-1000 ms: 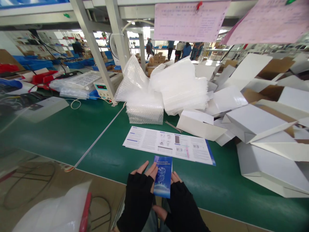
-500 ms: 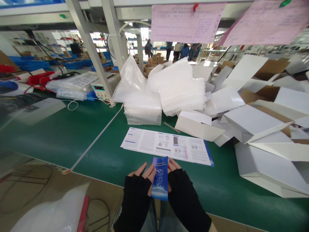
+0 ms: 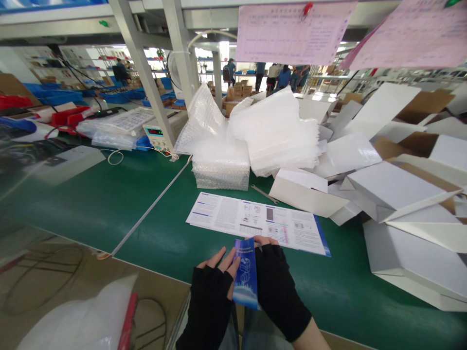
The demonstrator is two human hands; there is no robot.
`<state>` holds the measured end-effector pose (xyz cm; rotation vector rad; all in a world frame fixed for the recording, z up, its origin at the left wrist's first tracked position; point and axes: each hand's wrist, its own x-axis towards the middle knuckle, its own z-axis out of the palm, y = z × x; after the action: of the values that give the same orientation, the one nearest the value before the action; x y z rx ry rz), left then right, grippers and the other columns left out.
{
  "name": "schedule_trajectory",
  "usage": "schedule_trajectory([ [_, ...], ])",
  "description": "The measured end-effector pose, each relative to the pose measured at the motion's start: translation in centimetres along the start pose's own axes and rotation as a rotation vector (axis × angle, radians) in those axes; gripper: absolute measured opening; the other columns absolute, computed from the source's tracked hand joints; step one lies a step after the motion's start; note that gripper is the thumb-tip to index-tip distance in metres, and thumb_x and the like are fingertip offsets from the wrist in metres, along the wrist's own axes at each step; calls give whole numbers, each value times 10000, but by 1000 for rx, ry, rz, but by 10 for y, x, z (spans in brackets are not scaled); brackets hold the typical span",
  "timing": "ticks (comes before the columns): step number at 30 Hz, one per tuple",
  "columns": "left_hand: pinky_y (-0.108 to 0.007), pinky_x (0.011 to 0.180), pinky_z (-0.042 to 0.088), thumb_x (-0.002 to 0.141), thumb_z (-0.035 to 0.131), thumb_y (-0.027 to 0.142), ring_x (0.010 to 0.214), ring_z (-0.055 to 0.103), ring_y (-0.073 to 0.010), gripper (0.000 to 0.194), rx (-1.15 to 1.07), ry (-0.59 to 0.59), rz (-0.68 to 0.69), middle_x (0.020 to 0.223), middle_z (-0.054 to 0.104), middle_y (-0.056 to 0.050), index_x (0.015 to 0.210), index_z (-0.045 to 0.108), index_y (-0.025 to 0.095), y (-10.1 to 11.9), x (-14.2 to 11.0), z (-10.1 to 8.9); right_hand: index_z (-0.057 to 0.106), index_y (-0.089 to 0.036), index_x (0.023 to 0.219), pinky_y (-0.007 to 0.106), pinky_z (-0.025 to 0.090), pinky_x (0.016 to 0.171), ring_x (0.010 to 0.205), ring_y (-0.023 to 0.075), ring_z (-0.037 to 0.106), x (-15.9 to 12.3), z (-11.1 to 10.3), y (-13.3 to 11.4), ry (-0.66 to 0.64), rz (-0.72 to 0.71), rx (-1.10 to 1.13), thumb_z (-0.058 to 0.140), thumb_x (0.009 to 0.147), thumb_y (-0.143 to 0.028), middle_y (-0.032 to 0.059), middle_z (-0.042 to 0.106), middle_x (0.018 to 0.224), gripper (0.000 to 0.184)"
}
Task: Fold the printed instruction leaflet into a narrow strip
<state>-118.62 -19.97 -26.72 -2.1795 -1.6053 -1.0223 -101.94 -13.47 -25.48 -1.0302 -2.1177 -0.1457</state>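
A blue folded leaflet (image 3: pixel 245 279) with a line drawing on its cover lies at the front edge of the table. My left hand (image 3: pixel 215 277), in a black fingerless glove, grips its left side, fingertips on the cover and thumb along the edge. In a matching glove, my right hand (image 3: pixel 275 277) holds the right side, its fingers curled by the top corner and its thumb hidden. Just beyond the hands, unfolded printed sheets (image 3: pixel 226 214) lie flat, with a blue edge showing at their right end.
Bubble wrap (image 3: pixel 221 170) and white foam sheets (image 3: pixel 277 131) are piled at the back. A wrench (image 3: pixel 264 193) lies beside a heap of white cartons (image 3: pixel 386 187) on the right. A power supply (image 3: pixel 156 136) stands by the metal post. Pink papers (image 3: pixel 292 31) hang overhead.
My right hand has shifted up the leaflet's right side, its fingers now at the top corner. The left hand stays on the cover. The whole view has shifted slightly.
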Motion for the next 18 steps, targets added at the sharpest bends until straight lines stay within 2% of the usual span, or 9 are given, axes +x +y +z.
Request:
schedule_trajectory([
  [5, -413, 984, 387, 956, 486, 20, 1336, 495, -219, 465, 2, -5, 4, 1424, 591, -6, 1375, 580, 199, 0, 0, 1, 523, -106, 1221, 555, 591, 866, 1166, 335, 500, 2, -3, -2, 55, -38, -42, 439, 951, -92, 202, 564, 1218, 284],
  [9, -399, 979, 389, 960, 496, 32, 1323, 506, -212, 448, 4, 3, 1, 1414, 601, -1, 1363, 592, 203, -1, 0, 0, 521, -73, 1229, 531, 610, 864, 1178, 329, 505, 6, -5, -3, 93, -95, -97, 390, 979, -108, 216, 576, 1198, 284],
  [12, -398, 983, 386, 967, 498, 43, 1326, 504, -214, 429, 2, 2, 3, 1413, 602, -6, 1356, 597, 195, -1, 0, 0, 524, -72, 1187, 494, 634, 826, 1120, 313, 532, 11, -6, -4, 121, -153, -147, 343, 992, -101, 208, 594, 1142, 267],
  [18, -393, 971, 397, 983, 488, 67, 1310, 522, -206, 395, -13, 32, -5, 1393, 618, 2, 1333, 610, 204, 0, 1, -1, 528, -95, 1179, 487, 649, 813, 1076, 290, 576, 13, -5, -5, 110, -98, -62, 346, 1013, -116, 179, 618, 1112, 247],
])
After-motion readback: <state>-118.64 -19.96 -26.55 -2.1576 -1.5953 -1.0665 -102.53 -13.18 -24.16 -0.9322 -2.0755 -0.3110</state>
